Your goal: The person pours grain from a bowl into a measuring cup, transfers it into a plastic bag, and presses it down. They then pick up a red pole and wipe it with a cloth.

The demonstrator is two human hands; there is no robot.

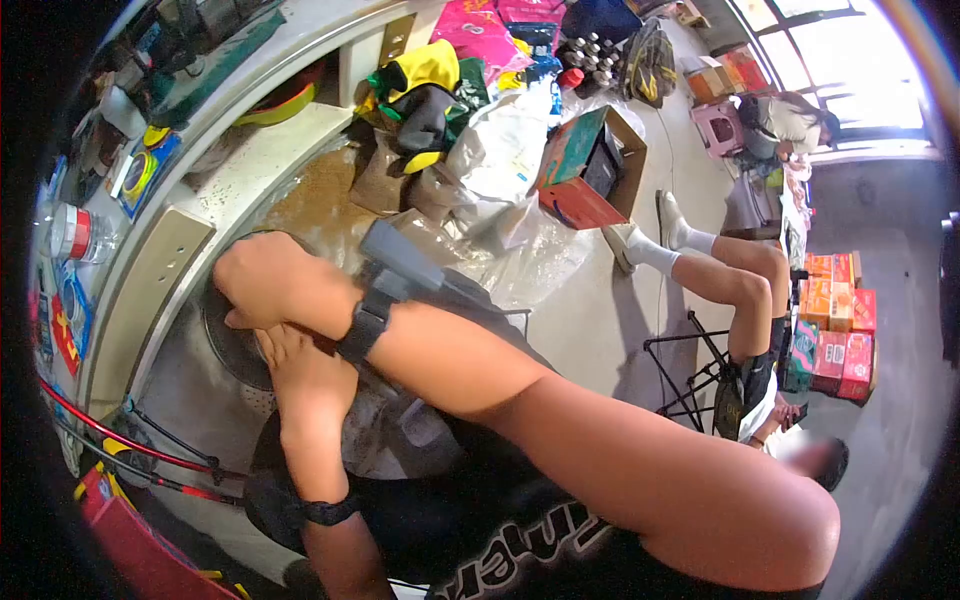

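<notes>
My right hand [285, 280] reaches in from the right with its fingers curled, and what it grips is hidden. Below and against it, my left hand [308, 385] has its fingers bent together under the right one; anything in it is hidden too. Both hands are over the edge of a dark round metal pan [222, 340] at the left. A grey-blue plastic object [400, 252] lies just beyond my right wrist. Black bands circle both wrists.
A white shelf [270, 150] curves along the left. Plastic bags [500, 150] and an open box [590, 175] lie on the floor beyond. At the right, a seated person's legs [725, 280] stretch out near a folding frame [690, 370]. Another person [790, 125] is further back.
</notes>
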